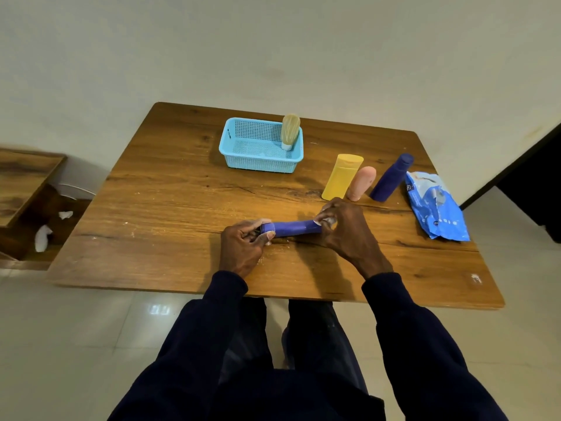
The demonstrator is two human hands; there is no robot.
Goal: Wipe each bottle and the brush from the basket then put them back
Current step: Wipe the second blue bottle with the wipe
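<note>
left hand point(243, 241) grips cap end of purple bottle point(293, 228), held level near table point(158, 208) front edge | right hand point(340, 226) pinches wipe point(329, 220) on other end | risk: bottle slips, rolls off

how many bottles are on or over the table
4: a purple bottle held sideways by both hands; a yellow bottle, pink bottle and dark blue bottle standing right of the basket. None seem hidden.

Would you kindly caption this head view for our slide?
Both hands hold a purple bottle sideways over the table; brush in basket.
</note>
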